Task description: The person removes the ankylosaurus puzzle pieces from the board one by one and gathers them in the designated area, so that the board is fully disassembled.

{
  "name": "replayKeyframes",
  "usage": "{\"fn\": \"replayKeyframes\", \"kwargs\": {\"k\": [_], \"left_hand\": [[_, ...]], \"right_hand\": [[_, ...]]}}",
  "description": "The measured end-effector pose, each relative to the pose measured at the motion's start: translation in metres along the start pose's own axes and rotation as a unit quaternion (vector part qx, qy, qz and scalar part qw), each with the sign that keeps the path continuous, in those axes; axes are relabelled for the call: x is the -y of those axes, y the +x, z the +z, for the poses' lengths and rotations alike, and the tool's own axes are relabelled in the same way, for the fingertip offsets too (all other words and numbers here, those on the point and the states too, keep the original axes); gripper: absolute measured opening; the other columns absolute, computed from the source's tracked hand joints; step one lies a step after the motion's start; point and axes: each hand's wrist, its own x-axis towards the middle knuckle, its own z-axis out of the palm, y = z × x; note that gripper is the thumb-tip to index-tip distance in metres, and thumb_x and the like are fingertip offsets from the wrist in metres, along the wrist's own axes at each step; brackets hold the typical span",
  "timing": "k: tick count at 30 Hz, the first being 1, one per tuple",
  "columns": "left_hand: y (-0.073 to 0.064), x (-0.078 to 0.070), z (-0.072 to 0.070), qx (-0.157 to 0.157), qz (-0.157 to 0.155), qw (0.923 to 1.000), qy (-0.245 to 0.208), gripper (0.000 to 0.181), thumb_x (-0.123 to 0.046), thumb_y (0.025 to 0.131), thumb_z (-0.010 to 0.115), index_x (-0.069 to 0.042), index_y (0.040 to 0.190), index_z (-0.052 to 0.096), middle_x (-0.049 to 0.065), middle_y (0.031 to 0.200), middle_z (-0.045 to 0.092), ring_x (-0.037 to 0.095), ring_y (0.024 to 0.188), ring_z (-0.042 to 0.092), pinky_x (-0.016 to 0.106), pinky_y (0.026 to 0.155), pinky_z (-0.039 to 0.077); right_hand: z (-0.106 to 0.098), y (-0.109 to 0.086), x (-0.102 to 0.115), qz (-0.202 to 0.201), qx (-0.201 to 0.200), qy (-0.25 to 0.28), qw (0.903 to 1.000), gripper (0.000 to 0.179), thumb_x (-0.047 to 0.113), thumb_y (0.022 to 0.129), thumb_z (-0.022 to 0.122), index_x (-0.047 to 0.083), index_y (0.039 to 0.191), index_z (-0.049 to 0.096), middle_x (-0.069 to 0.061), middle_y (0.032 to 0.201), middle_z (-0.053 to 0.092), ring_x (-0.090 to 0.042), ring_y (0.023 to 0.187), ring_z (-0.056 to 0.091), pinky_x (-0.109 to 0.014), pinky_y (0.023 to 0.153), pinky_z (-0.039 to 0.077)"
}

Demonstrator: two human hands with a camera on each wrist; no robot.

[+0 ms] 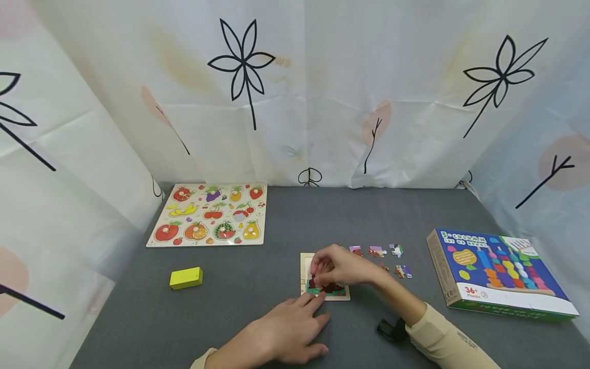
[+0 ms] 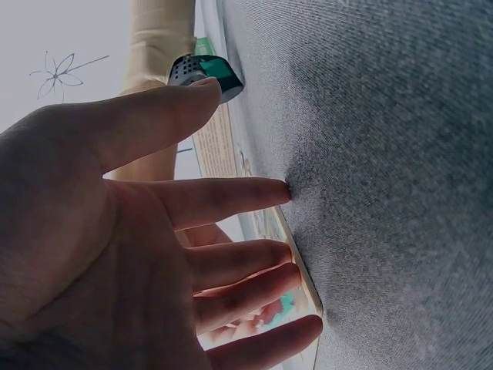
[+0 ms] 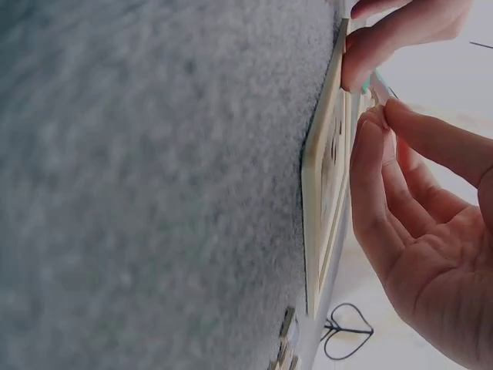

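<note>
A small wooden jigsaw board (image 1: 302, 271) lies on the grey table, with some pieces set in its lower part. Over it, my right hand (image 1: 343, 265) pinches a puzzle piece (image 3: 379, 91) between thumb and index finger; the fingers cover most of this piece. My left hand (image 1: 292, 328) is spread, its fingers fairly straight, and its fingertips touch the board's near edge. In the left wrist view the thumb of the left hand (image 2: 131, 231) stands apart from the fingers. Several loose jigsaw pieces (image 1: 377, 251) lie right of the board.
A fruit peg puzzle (image 1: 226, 212) lies at the back left, with a yellow block (image 1: 186, 278) nearer me. On the right sits a blue toy box (image 1: 502, 274). A black device (image 1: 392, 330) is at the right wrist. Patterned cloth (image 1: 322, 92) hangs behind the table.
</note>
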Motion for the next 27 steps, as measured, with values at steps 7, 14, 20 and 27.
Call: {"fn": "replayKeyframes", "kwargs": {"k": [7, 14, 20, 27], "left_hand": [[0.0, 0.0, 0.001, -0.01, -0.001, 0.9999, 0.008, 0.058, -0.064, 0.105, 0.06, -0.027, 0.149, 0.065, 0.002, 0.17, 0.047, 0.014, 0.149, 0.048, 0.034, 0.109, 0.057], [0.001, 0.0, 0.001, -0.007, -0.004, 1.0, 0.001, 0.058, -0.064, 0.104, 0.061, -0.027, 0.149, 0.066, 0.002, 0.17, 0.046, 0.014, 0.148, 0.05, 0.035, 0.108, 0.057], [0.003, 0.001, 0.001, 0.002, -0.004, 1.0, -0.007, 0.058, -0.064, 0.104, 0.06, -0.027, 0.15, 0.065, 0.001, 0.171, 0.045, 0.015, 0.148, 0.049, 0.036, 0.109, 0.056], [0.004, 0.001, 0.001, 0.005, -0.005, 0.9999, -0.01, 0.059, -0.063, 0.104, 0.061, -0.027, 0.15, 0.064, 0.002, 0.171, 0.045, 0.015, 0.147, 0.05, 0.036, 0.109, 0.056]], "right_hand": [[-0.007, -0.013, -0.005, 0.002, -0.016, 0.015, 0.9998, 0.007, 0.004, 0.101, 0.072, -0.001, 0.106, 0.073, -0.018, 0.098, 0.079, -0.017, 0.084, 0.075, -0.026, 0.079, 0.062], [-0.018, -0.035, -0.009, 0.005, -0.034, 0.002, 0.9994, 0.009, 0.006, 0.1, 0.075, -0.001, 0.106, 0.073, -0.017, 0.098, 0.078, -0.012, 0.085, 0.074, -0.024, 0.077, 0.061], [-0.03, -0.06, -0.016, 0.022, -0.036, 0.002, 0.9991, 0.012, 0.006, 0.102, 0.073, -0.003, 0.109, 0.073, -0.017, 0.098, 0.076, -0.008, 0.083, 0.071, -0.025, 0.073, 0.06], [-0.037, -0.083, -0.025, 0.03, -0.035, 0.009, 0.9989, 0.01, 0.003, 0.101, 0.072, -0.006, 0.107, 0.072, -0.022, 0.095, 0.075, -0.004, 0.079, 0.069, -0.025, 0.07, 0.06]]}}
